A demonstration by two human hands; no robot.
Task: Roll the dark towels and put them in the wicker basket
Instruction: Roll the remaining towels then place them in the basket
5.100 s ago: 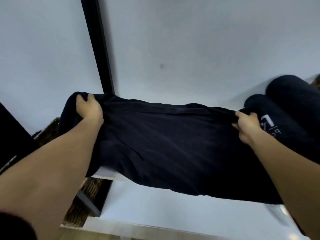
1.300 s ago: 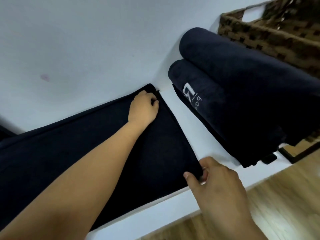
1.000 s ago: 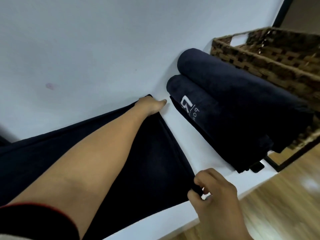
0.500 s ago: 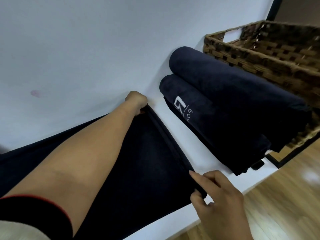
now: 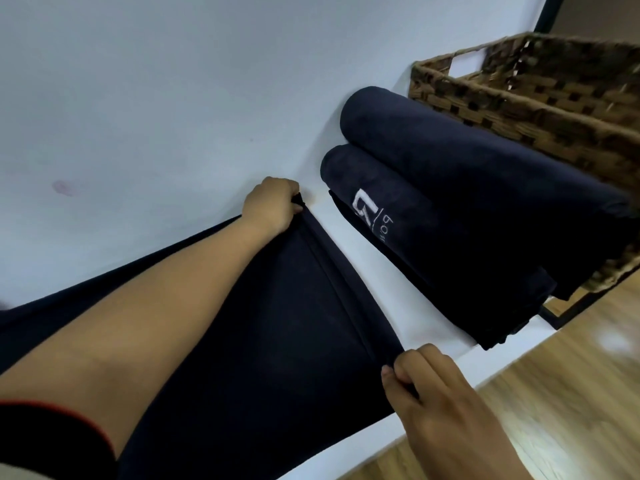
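A folded dark towel (image 5: 263,341) lies flat along the white shelf (image 5: 398,292). Its right end is turned over into a narrow first fold. My left hand (image 5: 272,207) grips the far corner of that end by the wall. My right hand (image 5: 436,393) pinches the near corner at the shelf's front edge. Two rolled dark towels (image 5: 450,209) lie side by side to the right, the nearer one showing a white logo. The wicker basket (image 5: 540,102) stands behind them at the far right.
A white wall (image 5: 173,98) runs close behind the shelf, with a small pink mark. Wooden floor (image 5: 554,393) lies below the shelf's front edge. A black frame edge (image 5: 571,310) shows under the basket.
Five seconds ago both hands held the towel spread up. It now lies flat, and over the last second both hands have curled its right end over into a narrow fold.
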